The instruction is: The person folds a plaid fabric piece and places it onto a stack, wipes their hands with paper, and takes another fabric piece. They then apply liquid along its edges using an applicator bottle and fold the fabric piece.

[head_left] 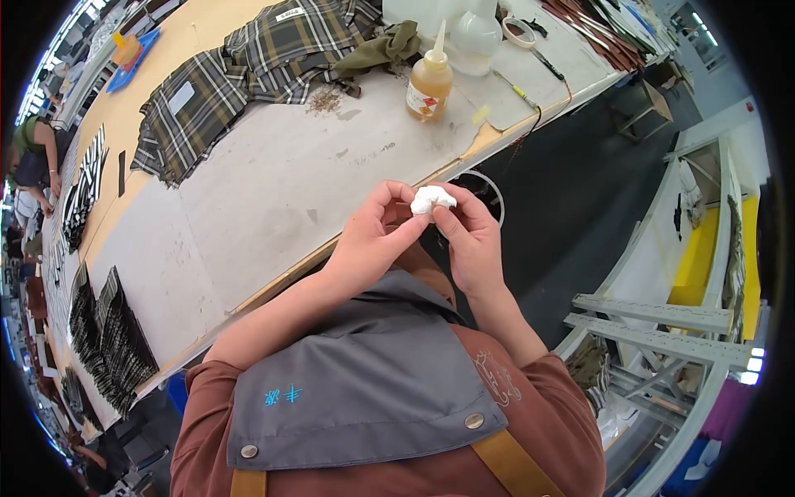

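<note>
A small crumpled white wad (432,199), soft-looking like cotton or tissue, is pinched between both hands in front of my chest. My left hand (377,230) grips it from the left with thumb and fingers. On the other side, my right hand (474,236) is closed on it, thumb at its lower edge. Both hands are just off the near edge of the table (273,207). Beyond them on the table stands a bottle of amber liquid with a pointed nozzle (430,87).
Plaid cloth pieces (240,83) lie across the table's far side. A clear bottle (479,41), a tape roll (519,33) and a pen-like tool on a cord (517,89) sit farther right. Striped pieces (112,340) lie left. A metal rack (662,323) stands right; a person (37,153) works far left.
</note>
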Demonstrator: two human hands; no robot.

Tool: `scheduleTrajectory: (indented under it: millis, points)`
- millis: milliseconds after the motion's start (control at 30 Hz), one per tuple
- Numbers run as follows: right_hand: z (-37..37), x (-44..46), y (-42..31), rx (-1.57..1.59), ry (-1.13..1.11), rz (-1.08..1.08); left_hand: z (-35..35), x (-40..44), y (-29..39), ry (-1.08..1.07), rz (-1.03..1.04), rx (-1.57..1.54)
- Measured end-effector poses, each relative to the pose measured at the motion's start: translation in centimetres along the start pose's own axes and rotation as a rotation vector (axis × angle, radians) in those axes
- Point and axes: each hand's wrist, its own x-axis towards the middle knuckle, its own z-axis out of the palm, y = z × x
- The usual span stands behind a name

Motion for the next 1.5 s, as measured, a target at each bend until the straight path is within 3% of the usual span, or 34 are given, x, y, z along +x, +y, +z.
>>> scheduleTrajectory:
  millis: [100,167,300,367,467,533,567,633,767,900,1067,1133,1333,1500]
  points:
    - [-0.2,-0.2,-0.1,0.048,0.035,0.036,-0.4,-0.1,-0.5,0.003,-0.004,-0.013]
    - [-0.2,-0.2,0.1,-0.067,0.064,-0.106,-0.5,-0.1,-0.7,-0.020,-0.001,-0.012]
    - [-0.8,-0.2,0.6,0.069,0.078,-0.062,0.3,0.0,0.4,0.020,0.002,-0.012]
    - [-0.8,-0.6,0.7,0.238,0.046,0.068,0.3,0.0,0.8,0.016,-0.008,-0.021]
    - [-0.6,-1.0,0.5,0.225,0.027,0.046,-0.3,-0.1,0.5,-0.045,-0.121,0.021]
    - [-0.7,-1.0,0.8,0.215,0.018,0.025,-0.2,-0.1,-0.4,-0.114,0.080,-0.050]
    - [-0.7,-1.0,0.9,0.204,0.011,0.000,-0.3,-0.2,-0.3,-0.112,0.079,-0.051]
    - [-0.5,-1.0,0.8,0.184,0.011,-0.022,-0.3,-0.4,0.2,-0.126,-0.041,-0.112]
    - [-0.6,-0.9,0.8,0.112,0.036,-0.039,-0.5,-0.5,0.3,-0.123,-0.035,-0.116]
    - [-0.8,-0.8,0.3,0.053,0.013,-0.023,-0.9,-0.3,-0.3,-0.151,-0.099,-0.323]
    - [-0.6,-0.5,0.7,0.180,0.076,-0.008,-1.3,-0.1,-0.8,-0.145,-0.093,-0.319]
    - [-0.6,-0.5,0.7,0.211,0.092,-0.006,-1.5,0.0,-1.0,-0.104,-0.196,-0.345]
    - [-1.3,-0.2,-0.2,0.092,0.033,0.072,-0.6,0.4,-1.0,-0.020,-0.074,-0.429]
    - [-1.3,-0.3,0.0,0.210,0.132,0.058,-1.0,0.6,-1.4,-0.050,-0.041,-0.506]
